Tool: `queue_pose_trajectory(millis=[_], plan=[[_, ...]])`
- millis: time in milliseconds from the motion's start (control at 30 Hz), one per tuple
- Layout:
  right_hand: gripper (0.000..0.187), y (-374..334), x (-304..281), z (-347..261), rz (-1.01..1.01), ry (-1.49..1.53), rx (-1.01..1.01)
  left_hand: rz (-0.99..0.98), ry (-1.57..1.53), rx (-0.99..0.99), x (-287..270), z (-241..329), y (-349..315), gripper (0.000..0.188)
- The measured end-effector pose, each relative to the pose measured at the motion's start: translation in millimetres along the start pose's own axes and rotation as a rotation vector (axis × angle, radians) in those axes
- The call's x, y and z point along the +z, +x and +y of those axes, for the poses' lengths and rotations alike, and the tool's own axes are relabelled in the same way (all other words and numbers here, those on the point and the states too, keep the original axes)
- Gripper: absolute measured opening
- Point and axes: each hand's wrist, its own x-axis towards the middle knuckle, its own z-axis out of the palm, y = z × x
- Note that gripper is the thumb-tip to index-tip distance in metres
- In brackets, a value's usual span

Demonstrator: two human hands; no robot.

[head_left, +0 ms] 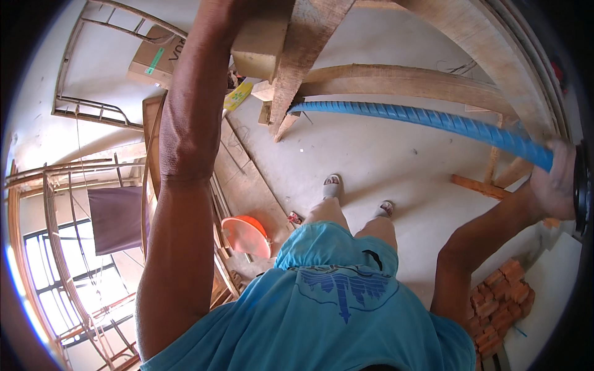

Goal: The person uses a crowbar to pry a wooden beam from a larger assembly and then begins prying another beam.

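Observation:
A long blue bar with slanting ribs [402,114] runs across the upper right. My right hand [555,179] is closed around its near end at the right edge, slightly blurred. The bar's far tip lies against a wooden plank [309,46], near a squared wooden block [260,52]; whether the tip is wedged in, I cannot tell. My left forearm [192,105] stretches upward past that block. The left hand itself is cut off by the top edge. A wooden beam [396,80], bent by the lens, lies behind the bar.
An orange basin [246,235] sits by boards [247,167] at left. Metal scaffold frames [68,111] and a cardboard box [158,59] stand beyond. Stacked red bricks [501,300] are at lower right, and an orange-brown timber piece [479,185] crosses the floor. My sandalled feet stand below.

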Motion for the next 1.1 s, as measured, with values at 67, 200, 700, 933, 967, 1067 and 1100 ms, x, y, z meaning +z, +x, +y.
queue_pose_trajectory(millis=[67, 200, 700, 933, 967, 1067, 1100], plan=[[0.028, -46, -2, -18, 0.231, -0.385, 0.024, 0.023, -0.067, -0.003, 8, -2, 3, 0.034], [0.028, -133, -7, -23, 0.747, -1.185, 0.174, 0.046, -0.084, 0.000, 6, 0, -3, 0.034], [0.021, -28, 33, -30, 0.851, -0.944, 0.422, 0.040, -0.010, -0.040, 16, 1, 1, 0.033], [0.018, 104, 63, 21, 0.354, -0.260, 0.185, 0.027, 0.060, -0.025, 6, 1, -2, 0.031], [0.018, 106, 61, 22, 0.336, -0.272, 0.183, 0.024, 0.027, -0.033, 18, 2, 5, 0.031], [0.017, 105, 60, 24, 0.311, -0.213, 0.171, 0.054, 0.014, -0.026, 18, 1, 3, 0.031], [0.017, 103, 57, 23, 0.303, -0.208, 0.156, 0.084, 0.006, -0.007, 16, -2, 3, 0.031]])
